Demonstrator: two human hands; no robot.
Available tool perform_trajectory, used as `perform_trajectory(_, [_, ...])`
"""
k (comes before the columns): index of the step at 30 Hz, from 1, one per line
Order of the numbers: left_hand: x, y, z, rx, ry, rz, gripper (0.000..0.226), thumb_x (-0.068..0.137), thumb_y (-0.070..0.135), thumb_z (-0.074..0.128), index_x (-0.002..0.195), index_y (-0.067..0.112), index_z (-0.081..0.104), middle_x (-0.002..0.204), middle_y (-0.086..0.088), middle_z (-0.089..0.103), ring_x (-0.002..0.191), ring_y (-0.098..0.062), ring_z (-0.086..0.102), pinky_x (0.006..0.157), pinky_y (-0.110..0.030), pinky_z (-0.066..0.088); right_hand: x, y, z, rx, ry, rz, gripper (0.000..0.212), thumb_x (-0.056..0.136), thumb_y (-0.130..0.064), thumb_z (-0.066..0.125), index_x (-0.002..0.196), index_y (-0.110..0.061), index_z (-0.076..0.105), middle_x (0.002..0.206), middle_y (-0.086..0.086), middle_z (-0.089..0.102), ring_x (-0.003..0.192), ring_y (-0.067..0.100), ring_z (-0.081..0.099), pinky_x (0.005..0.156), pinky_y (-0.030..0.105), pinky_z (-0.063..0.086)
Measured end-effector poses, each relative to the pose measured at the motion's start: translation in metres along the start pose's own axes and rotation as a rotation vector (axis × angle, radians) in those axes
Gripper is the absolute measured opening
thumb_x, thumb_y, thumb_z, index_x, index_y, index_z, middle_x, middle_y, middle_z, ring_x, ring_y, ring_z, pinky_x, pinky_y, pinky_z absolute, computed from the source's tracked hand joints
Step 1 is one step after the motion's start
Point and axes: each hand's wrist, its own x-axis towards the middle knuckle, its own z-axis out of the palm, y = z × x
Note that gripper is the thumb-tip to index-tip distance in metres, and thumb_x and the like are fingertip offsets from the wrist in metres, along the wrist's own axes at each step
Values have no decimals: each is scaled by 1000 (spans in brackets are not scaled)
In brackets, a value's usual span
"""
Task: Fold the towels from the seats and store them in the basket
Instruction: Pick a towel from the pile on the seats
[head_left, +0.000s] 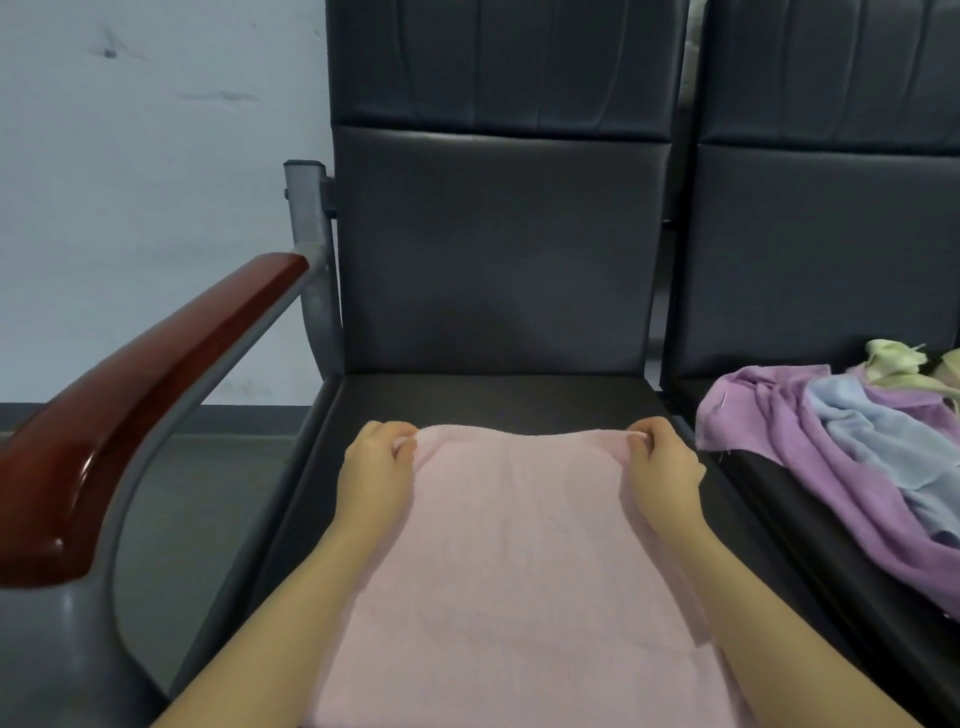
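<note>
Far left of the left hand, a red-brown wooden armrest (156, 395) slopes down on a grey metal frame (311, 249), with a pale wall (156, 156) behind it and grey floor (208, 493) below.

The left hand (376, 467) lies on the dark seat (493, 400), its fingers curled and pinching the far left corner of the pink towel (519, 571). Its forearm runs back toward the bottom edge along the towel's left side.

Between the two hands the pink towel lies flat on the seat, its far edge stretched from one hand to the other and its length running back past the bottom of the view. Beyond the hands rises the dark padded backrest (498, 249).

The right hand (662, 462) mirrors the left: fingers curled, pinching the far right corner of the pink towel, forearm laid along the towel's right side.

Right of the right hand, on the next seat (779, 493), sits a loose heap: a purple towel (779, 426) spread widest and nearest the hand, a light blue towel (862, 431) lying on it, and a pale yellow towel (898, 358) at the far end. The heap is apart from the hand and runs off the right edge.
</note>
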Motion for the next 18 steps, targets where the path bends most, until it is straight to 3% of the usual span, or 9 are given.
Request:
perform_trajectory(2, [3, 4, -3, -20, 96, -18, 24, 96, 17, 50, 118, 15, 61, 113, 3, 58, 102, -18, 55, 84, -27, 43, 0, -7, -5, 77, 119, -33, 16, 99, -15, 40, 96, -22, 54, 88, -4, 57, 97, 26, 50, 83, 33, 32])
perform_trajectory(4, [9, 7, -6, 7, 162, -68, 27, 96, 19, 52, 121, 14, 59, 114, 1, 60, 104, -21, 56, 85, -31, 43, 2, -15, -9, 59, 201, -66, 17, 99, -13, 39, 99, -19, 55, 90, -3, 57, 89, 20, 48, 86, 30, 24])
perform_trajectory(8, [15, 4, -5, 50, 199, -173, 11, 94, 20, 52, 95, 14, 61, 92, -2, 63, 84, -23, 57, 70, -32, 44, 3, -12, -6, -16, 183, 8, 20, 99, -11, 39, 107, -13, 57, 91, 3, 60, 86, 24, 49, 80, 29, 20])
perform_trajectory(11, [12, -1, -1, -195, 217, -217, 10, 92, 18, 52, 85, 15, 59, 84, -3, 61, 81, -26, 59, 68, -37, 50, 0, 0, -3, -70, 143, 113, 23, 98, -13, 38, 110, -12, 58, 96, 9, 62, 92, 27, 47, 76, 31, 20])
perform_trajectory(13, [11, 2, 1, -368, 230, -227, 9, 91, 17, 53, 85, 18, 60, 85, -2, 63, 82, -23, 60, 69, -34, 52, -1, 5, -2, -104, 152, 96, 24, 98, -11, 38, 109, -11, 60, 95, 7, 62, 85, 24, 48, 75, 29, 17])
perform_trajectory(15, [10, 7, 1, -427, 252, -195, 9, 90, 17, 54, 87, 20, 62, 86, 1, 64, 82, -17, 61, 70, -29, 52, -1, 4, -3, -32, 198, 84, 23, 98, -12, 39, 108, -14, 60, 96, 3, 62, 92, 26, 49, 71, 28, 13])
perform_trajectory(18, [13, 13, 3, -493, 274, -164, 11, 89, 16, 54, 85, 21, 62, 84, 4, 65, 80, -13, 60, 70, -27, 51, 1, -7, -4, 194, 241, 81, 21, 98, -12, 41, 106, -16, 60, 98, -2, 58, 102, 25, 50, 85, 30, 32])
